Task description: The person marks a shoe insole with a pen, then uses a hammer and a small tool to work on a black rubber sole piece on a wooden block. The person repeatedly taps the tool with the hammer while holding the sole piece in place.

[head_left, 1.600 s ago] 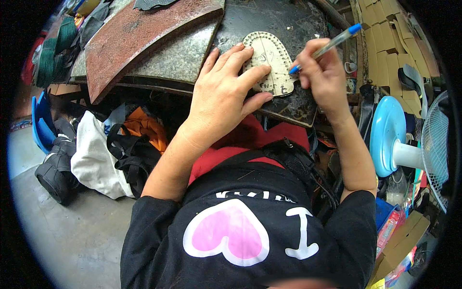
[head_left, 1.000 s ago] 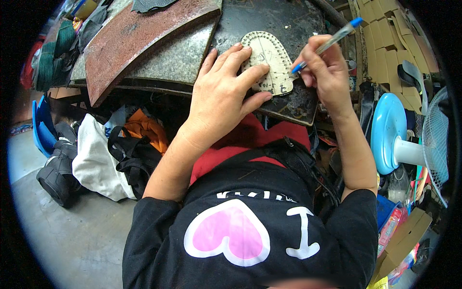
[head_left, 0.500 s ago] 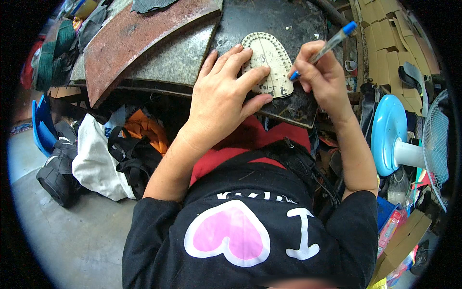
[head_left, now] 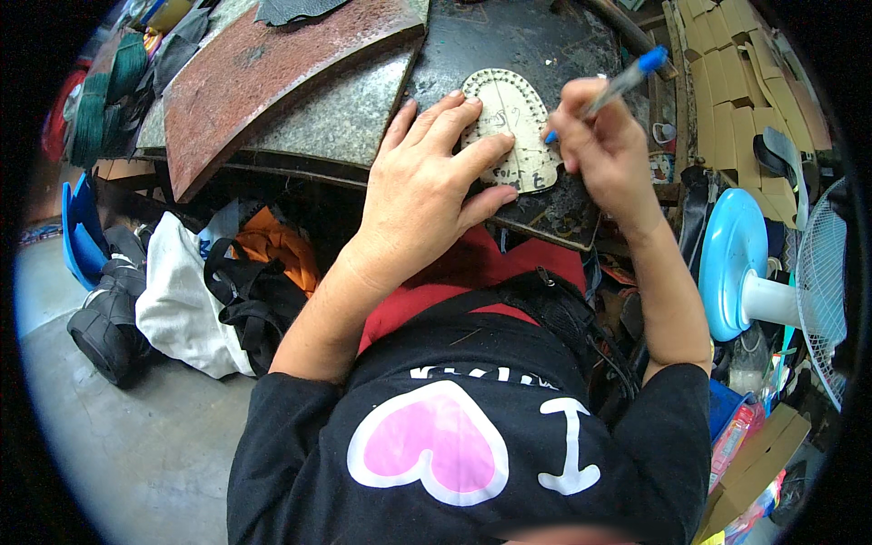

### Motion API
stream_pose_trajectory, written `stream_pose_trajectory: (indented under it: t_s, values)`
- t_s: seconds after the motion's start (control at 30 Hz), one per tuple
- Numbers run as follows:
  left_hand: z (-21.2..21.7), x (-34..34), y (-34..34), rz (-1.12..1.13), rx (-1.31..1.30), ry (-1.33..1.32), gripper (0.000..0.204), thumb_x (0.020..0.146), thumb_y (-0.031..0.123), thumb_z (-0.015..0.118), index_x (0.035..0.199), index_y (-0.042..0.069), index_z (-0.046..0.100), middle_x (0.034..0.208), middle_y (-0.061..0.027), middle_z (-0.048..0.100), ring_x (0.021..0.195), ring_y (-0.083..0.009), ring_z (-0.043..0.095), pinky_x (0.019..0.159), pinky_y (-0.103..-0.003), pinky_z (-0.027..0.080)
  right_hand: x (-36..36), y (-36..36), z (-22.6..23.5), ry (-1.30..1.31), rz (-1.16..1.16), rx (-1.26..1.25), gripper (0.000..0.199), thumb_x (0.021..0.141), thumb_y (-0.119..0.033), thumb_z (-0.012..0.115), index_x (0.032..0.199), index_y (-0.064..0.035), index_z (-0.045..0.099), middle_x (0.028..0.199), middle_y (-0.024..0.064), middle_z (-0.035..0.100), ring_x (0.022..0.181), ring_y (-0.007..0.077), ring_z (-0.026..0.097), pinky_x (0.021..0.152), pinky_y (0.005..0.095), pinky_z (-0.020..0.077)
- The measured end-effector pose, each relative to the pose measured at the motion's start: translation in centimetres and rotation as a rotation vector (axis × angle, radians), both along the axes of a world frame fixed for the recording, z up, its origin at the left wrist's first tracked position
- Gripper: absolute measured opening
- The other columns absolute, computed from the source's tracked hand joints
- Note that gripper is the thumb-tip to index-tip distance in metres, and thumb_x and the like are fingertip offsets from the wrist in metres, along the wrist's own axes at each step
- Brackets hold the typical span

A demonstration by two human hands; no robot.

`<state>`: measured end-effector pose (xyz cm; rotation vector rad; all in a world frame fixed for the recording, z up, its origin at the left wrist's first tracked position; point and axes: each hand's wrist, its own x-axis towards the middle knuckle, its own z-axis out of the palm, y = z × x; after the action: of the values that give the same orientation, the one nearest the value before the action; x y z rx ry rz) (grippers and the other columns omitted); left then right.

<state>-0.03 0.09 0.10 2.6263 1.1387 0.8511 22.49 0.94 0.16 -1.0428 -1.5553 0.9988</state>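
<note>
A pale, round-topped pattern piece point(head_left: 524, 123) lies flat on the dark worktop point(head_left: 472, 36); rows of small holes follow its curved edge and handwriting marks its face. My left hand point(head_left: 436, 168) rests over its left side, fingers spread and pressing down on it. In my right hand point(head_left: 607, 150) is a clear ballpoint pen with a blue cap end point(head_left: 627, 84), gripped between thumb and fingers. Its blue tip points at the right edge of the pattern piece; whether it touches is too small to tell. Whatever lies beneath the pattern is mostly hidden.
A curved reddish-brown sheet point(head_left: 263, 82) lies on a grey slab point(head_left: 350, 123) to the left. Stacked cardboard point(head_left: 727, 82) stands at the far right, above a blue and white fan point(head_left: 736, 263). A white bag point(head_left: 186, 300) sits on the floor at left.
The pen and my right hand have shifted slightly up along the pattern's right edge. My left hand stays on the pattern, and the whole view has dropped a little.
</note>
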Motion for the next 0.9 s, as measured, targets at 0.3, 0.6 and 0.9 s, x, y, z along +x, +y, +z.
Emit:
stream_pose_trajectory:
  t_s: [0.3,0.6,0.9]
  values:
    - [-0.2,0.0,0.1,-0.004,0.000,-0.017,0.045,0.078,0.036,0.075,0.118,0.019,0.066,0.128,-0.0137,0.057,0.128,-0.0331,0.050,0.108,-0.053,0.036,-0.2,0.5,0.3,0.195,-0.062,-0.124,0.014,0.093,-0.009,0.067,0.102,-0.0083,0.057,0.075,-0.0016,0.056,0.058,0.0043,0.047,0.052,0.0194,0.0383]
    - [-0.3,0.0,0.1,-0.006,0.003,-0.032,0.044,0.077,0.036,0.075,0.116,0.018,0.066,0.128,-0.0139,0.057,0.128,-0.0332,0.050,0.108,-0.053,0.035,-0.2,1.0,0.3,0.239,-0.112,-0.131,0.014,0.092,-0.005,0.067,0.103,-0.0080,0.058,0.079,-0.0031,0.054,0.063,0.0037,0.048,0.056,0.0187,0.0394]
    - [-0.2,-0.1,0.1,-0.008,-0.010,-0.027,0.045,0.077,0.036,0.076,0.118,0.018,0.066,0.129,-0.0137,0.057,0.129,-0.0326,0.049,0.109,-0.053,0.035,-0.5,1.7,0.2,0.134,-0.034,-0.083,0.013,0.094,-0.008,0.065,0.103,-0.0089,0.057,0.077,-0.0045,0.053,0.056,0.0021,0.043,0.049,0.0182,0.0348]
